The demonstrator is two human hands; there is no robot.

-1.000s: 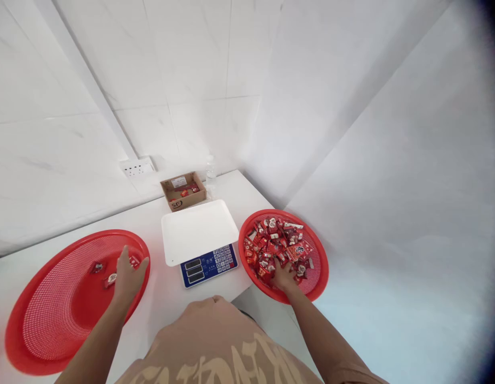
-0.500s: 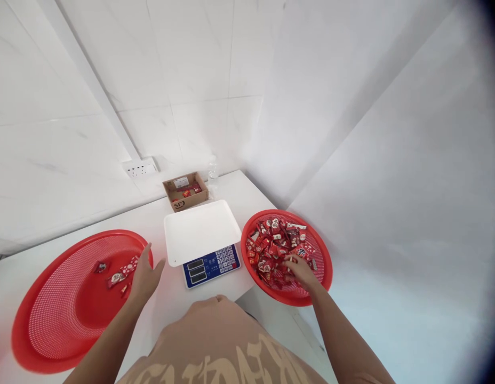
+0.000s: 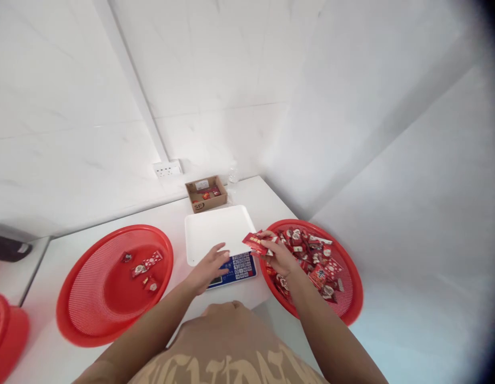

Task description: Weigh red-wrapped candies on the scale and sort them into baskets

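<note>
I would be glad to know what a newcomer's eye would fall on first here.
Probably the fuller red basket on the right, heaped with wrapped pieces. Next, perhaps, the right hand, holding red packets near the white tray in the middle. The sparser red basket on the left holds only a few pieces.

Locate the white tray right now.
In the head view, the white tray sits near center, just in front of the cardboard box, left of the fuller red basket.
</note>
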